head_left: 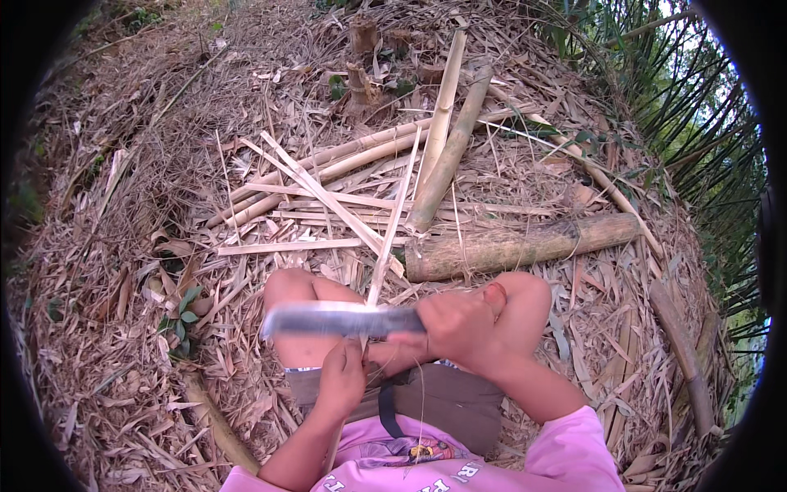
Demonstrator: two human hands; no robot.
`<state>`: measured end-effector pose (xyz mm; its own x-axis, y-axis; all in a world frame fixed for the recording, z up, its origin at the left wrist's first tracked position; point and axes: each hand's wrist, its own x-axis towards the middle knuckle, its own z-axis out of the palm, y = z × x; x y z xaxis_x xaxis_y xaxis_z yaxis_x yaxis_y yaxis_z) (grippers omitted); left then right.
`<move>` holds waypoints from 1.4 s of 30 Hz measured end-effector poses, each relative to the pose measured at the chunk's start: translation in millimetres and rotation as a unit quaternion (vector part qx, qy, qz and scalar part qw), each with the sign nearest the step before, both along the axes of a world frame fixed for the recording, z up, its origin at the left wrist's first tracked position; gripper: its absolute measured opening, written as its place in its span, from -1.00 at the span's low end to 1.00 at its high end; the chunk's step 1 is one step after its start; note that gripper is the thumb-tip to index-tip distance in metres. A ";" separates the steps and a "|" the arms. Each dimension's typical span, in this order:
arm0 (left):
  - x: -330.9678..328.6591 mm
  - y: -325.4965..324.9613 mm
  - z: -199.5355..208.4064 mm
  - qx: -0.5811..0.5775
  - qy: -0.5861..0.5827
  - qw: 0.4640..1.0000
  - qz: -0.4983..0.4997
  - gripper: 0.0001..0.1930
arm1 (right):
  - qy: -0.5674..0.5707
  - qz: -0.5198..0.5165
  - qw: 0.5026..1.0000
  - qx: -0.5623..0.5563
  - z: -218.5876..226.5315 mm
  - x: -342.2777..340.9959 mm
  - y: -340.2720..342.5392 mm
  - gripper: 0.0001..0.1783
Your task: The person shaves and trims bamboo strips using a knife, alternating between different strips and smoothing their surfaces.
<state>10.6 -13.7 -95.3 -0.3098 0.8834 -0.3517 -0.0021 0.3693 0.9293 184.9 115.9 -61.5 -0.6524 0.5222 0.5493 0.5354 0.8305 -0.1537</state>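
Nearer the wearer than the thick log (525, 248), the right hand (461, 326) is wrapped around a knife (336, 319), its blade motion-blurred. A pale bamboo strip (402, 197) runs past the log's left end and under the blade; the left hand (343, 375), nearer than the log's left end, has its fingers closed on it. With fingers so near the edge, a slip or twisting strip could cut them or the bare leg (288, 289).
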 end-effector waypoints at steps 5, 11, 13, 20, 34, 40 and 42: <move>2.8 -4.7 6.6 0.009 0.090 0.995 -0.027 -0.56 | 0.050 0.017 0.998 0.038 8.6 5.2 8.6 -0.33; 4.3 -6.4 33.8 -0.027 -0.005 0.998 -0.059 -0.50 | 0.041 -0.055 0.993 -0.099 9.4 15.2 16.0 -0.36; 3.8 -7.9 29.9 -0.003 0.034 0.998 -0.055 -0.50 | 0.033 -0.044 0.996 -0.074 12.3 14.1 18.1 -0.37; 0.2 -9.3 36.1 0.031 0.084 0.995 -0.035 -0.47 | 0.018 -0.011 0.999 -0.047 35.3 14.7 24.3 -0.40; -6.9 -15.4 53.4 0.034 0.175 0.979 -0.096 -0.45 | -0.034 0.054 0.992 -0.110 53.5 22.5 40.5 -0.39; -4.7 -19.8 55.1 0.019 0.156 0.981 -0.114 -0.41 | 0.008 0.047 0.998 0.033 34.2 16.5 44.8 -0.30; -4.1 -21.3 52.5 0.017 0.153 0.981 -0.115 -0.41 | 0.004 0.020 0.998 0.054 28.6 15.4 42.4 -0.26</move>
<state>6.5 -35.0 -42.8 -0.1877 0.9518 -0.2427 0.3595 0.2965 0.8848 200.4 158.4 -32.9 -0.6667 0.4333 0.6064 0.5014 0.8627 -0.0653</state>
